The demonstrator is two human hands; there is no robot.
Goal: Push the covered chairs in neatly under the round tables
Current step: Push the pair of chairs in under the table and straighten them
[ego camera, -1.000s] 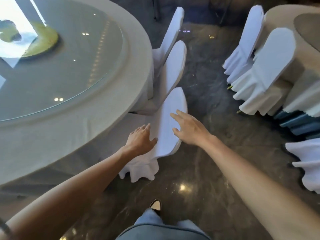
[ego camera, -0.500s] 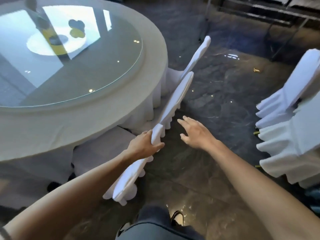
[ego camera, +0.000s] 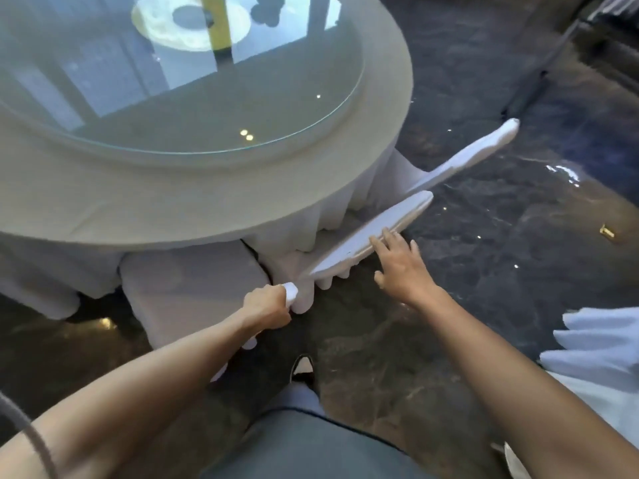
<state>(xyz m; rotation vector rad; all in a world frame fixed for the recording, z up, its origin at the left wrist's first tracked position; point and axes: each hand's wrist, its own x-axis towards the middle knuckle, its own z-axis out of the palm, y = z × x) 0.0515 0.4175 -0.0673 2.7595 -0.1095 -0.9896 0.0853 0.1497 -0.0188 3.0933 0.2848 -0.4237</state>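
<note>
A round table (ego camera: 214,202) with a cream cloth and a glass turntable fills the upper left. Three white covered chairs line its near right side. My left hand (ego camera: 268,305) is shut on the top edge of the nearest chair (ego camera: 193,288), whose seat sits partly under the table rim; my arm hides most of its back. My right hand (ego camera: 403,267) is open, fingers spread, with the fingertips on the back of the second chair (ego camera: 375,231). The third chair (ego camera: 466,157) stands beyond it, its back angled away from the table.
Another covered chair (ego camera: 605,347) juts in at the right edge. A small gold object (ego camera: 607,231) lies on the dark glossy floor. My shoe (ego camera: 302,366) stands just behind the nearest chair. A dark metal frame (ego camera: 553,46) crosses the top right.
My right hand has reached forward from the air onto the second chair's back. My left hand has kept its grip on the nearest chair. The view has swung closer to the table.
</note>
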